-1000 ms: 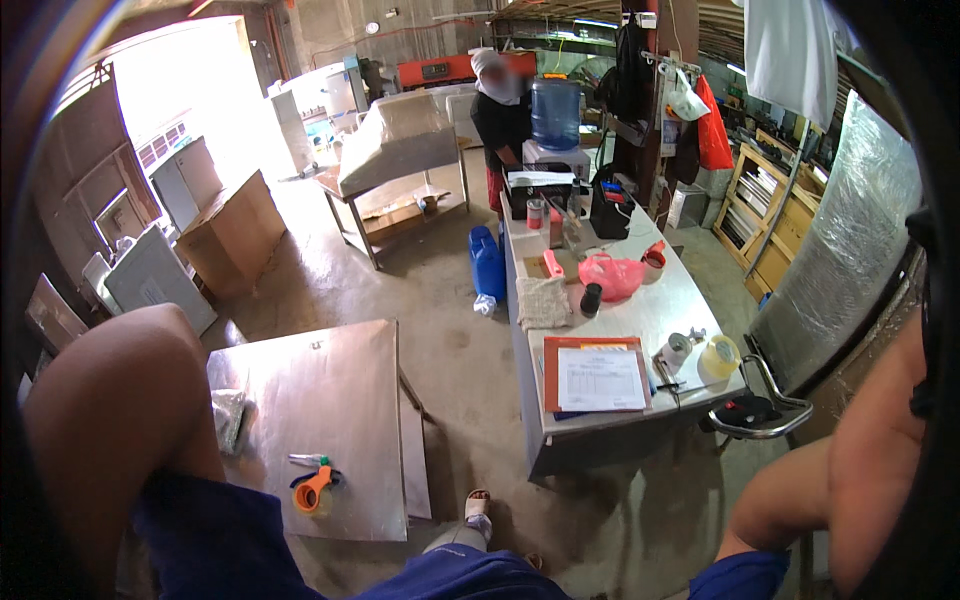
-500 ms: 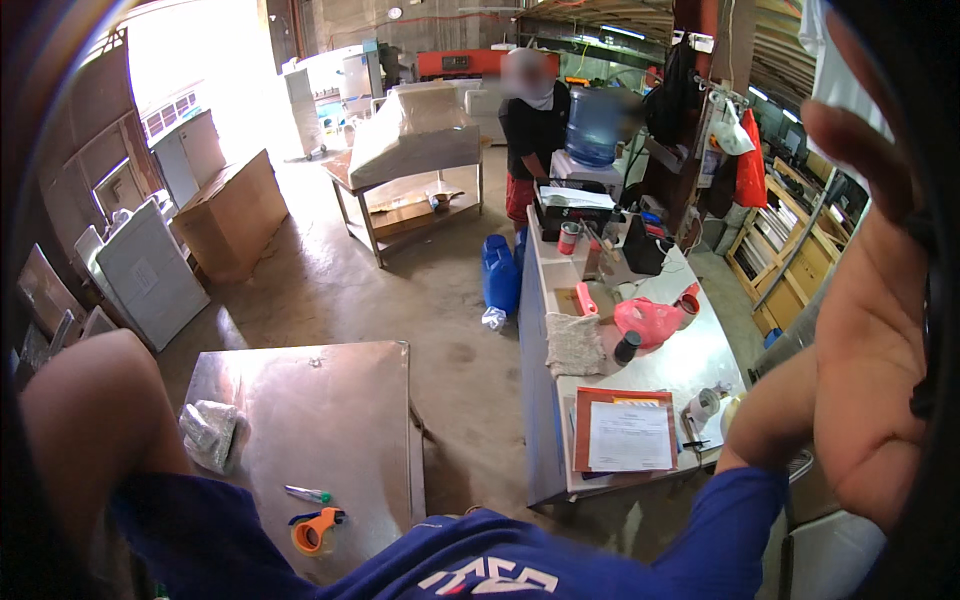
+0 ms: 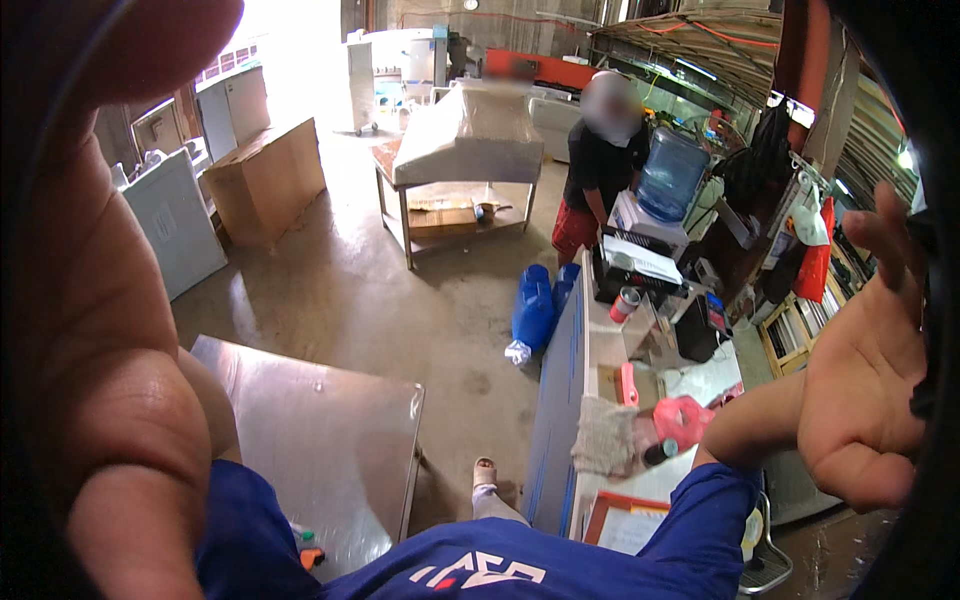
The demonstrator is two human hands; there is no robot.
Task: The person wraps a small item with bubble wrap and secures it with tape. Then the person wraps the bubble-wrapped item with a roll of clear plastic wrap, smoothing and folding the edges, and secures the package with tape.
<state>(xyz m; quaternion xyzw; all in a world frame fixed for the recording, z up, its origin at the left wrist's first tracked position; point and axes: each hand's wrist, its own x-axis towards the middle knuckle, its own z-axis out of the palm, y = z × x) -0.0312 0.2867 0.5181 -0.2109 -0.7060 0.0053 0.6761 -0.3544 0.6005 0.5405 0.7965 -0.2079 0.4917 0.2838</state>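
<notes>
My left hand (image 3: 120, 400) is raised very close at the left edge, palm and thumb large in view. One finger stretches dark and blurred across the upper left corner, apart from the thumb; the other fingertips are cut off. Toward the right edge, my right hand (image 3: 865, 390) is up too, its fingers apart, beside a black part (image 3: 925, 390) at the rim; whether it touches that part I cannot tell. Nothing shows in either hand. Below my left arm lies a metal-topped table (image 3: 330, 420), with an orange tape dispenser (image 3: 312, 557) partly hidden by my blue shirt.
A cluttered white desk (image 3: 600, 350) stands at right, with a pink plastic bag (image 3: 683, 422), a grey cloth (image 3: 605, 437) and a red can (image 3: 625, 304). Behind it are a person (image 3: 605, 150) and a water jug (image 3: 672, 175). Blue containers (image 3: 532, 310), a wrapped table (image 3: 465, 145) and a cardboard box (image 3: 270, 185) stand beyond.
My left hand has come up into view at the left, where only the bent arm showed. My right hand has shifted and its fingers sit lower. The view has turned, and my foot now shows.
</notes>
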